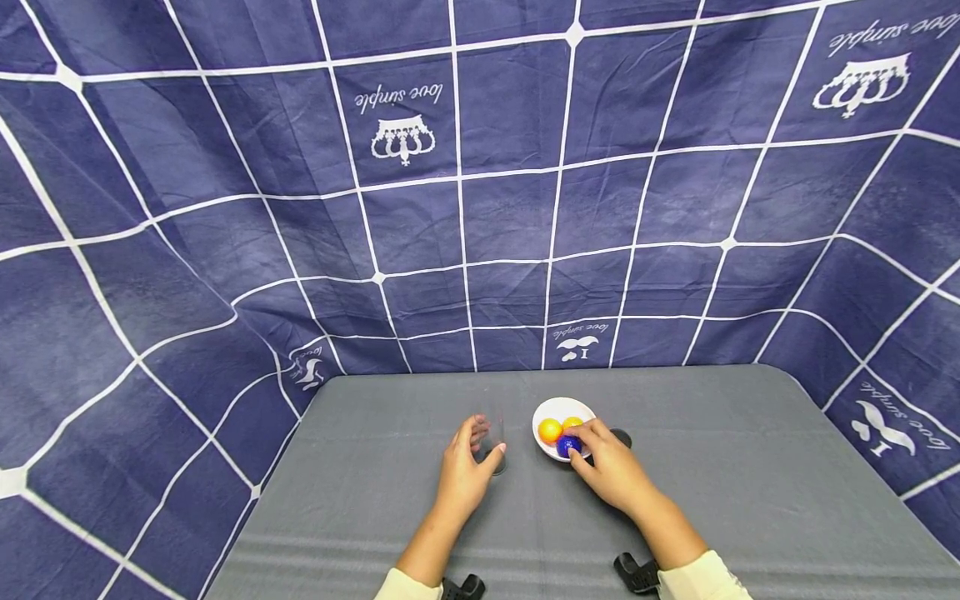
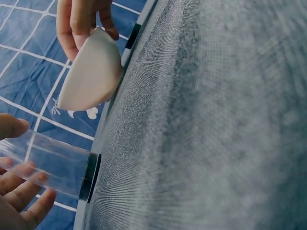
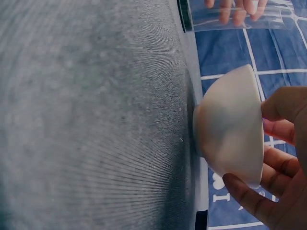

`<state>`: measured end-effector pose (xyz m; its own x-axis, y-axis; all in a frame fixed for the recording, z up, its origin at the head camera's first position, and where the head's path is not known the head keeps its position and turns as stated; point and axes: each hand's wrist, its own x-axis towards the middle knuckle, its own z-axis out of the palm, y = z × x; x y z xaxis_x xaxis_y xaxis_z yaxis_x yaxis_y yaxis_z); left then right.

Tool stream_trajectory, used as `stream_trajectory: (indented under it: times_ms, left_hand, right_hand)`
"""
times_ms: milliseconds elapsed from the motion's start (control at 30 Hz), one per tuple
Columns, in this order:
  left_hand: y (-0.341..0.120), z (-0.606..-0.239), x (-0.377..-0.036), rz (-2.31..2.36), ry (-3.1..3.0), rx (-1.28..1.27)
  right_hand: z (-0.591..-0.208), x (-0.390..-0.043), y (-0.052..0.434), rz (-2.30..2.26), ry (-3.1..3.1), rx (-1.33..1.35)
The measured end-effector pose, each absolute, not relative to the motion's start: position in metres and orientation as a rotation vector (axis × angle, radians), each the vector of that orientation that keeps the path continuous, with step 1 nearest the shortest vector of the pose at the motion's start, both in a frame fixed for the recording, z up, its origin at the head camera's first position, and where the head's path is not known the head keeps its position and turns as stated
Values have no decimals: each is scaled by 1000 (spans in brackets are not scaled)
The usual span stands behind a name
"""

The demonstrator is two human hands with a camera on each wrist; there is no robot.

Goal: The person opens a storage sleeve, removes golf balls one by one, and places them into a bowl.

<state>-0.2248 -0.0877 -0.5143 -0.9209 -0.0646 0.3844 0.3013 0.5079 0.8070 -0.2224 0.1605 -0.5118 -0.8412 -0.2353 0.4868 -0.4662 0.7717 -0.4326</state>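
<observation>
A white bowl stands on the grey table, holding two orange balls and a glossy blue ball. My right hand reaches over the bowl's near right rim, pinching the blue ball between thumb and fingers. In the right wrist view, one finger lies along the outside of the bowl. Left of the bowl stands a clear cylinder with a dark base. My left hand curves round it, thumb on one side and fingers on the other; how firmly it holds is unclear.
A black round object lies just right of the bowl, partly hidden by my right hand. The grey table is bordered at the back and sides by a hanging blue cloth with white lines.
</observation>
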Motion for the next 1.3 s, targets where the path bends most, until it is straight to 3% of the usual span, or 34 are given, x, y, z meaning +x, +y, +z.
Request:
stream_trajectory:
  times_ms: [1300]
  left_hand:
    - [-91,-516,-227,-1480,-2438,-183]
  right_hand:
    - [-514,-223,157,839,-2493,541]
